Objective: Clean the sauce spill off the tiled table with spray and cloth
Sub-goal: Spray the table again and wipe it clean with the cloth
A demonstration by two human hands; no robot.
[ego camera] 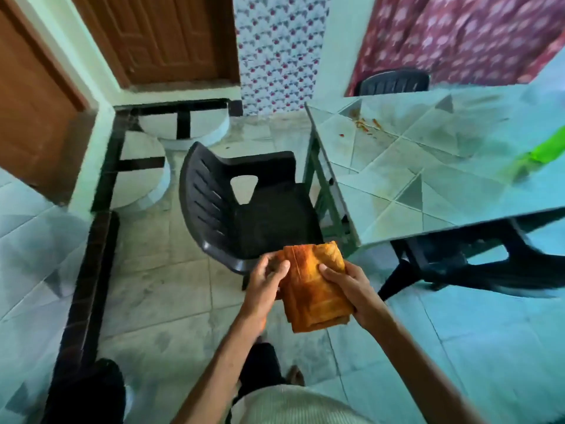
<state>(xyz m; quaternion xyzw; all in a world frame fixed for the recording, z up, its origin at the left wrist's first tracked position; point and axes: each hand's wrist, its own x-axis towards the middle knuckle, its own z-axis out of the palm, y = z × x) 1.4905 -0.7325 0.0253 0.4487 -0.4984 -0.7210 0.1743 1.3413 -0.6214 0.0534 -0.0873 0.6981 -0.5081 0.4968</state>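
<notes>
1. Cloth [315, 286], orange and folded into a thick pad, is hanging in the air between the two hands, above the floor and just short of the near corner of the bench [428, 185]. It is looking soft, light and limp, so it is likely to sag or unfold wherever it is not being held. Taking it by the folded edges, as here, should be keeping the layers together. Darker patches on it may be damp or stained; that cannot be told.
2. Left hand [266, 280] is reaching forward from a bare forearm and gripping the cloth's upper left edge, the thumb lying across the top and the fingers curling round behind.
3. Right hand [351, 292] is holding the right edge, the thumb pressing on the top face and the fingers wrapping underneath, the wrist angling inward toward the other hand.
4. Sauce spill [365, 125] is lying as reddish streaks and specks near the bench's far left corner, well apart from the cloth.
5. Green bottle [547, 149], blurred and probably the spray, is lying at the bench's right edge, untouched by either hand. The person will probably be needing to free one hand to take it.
</notes>
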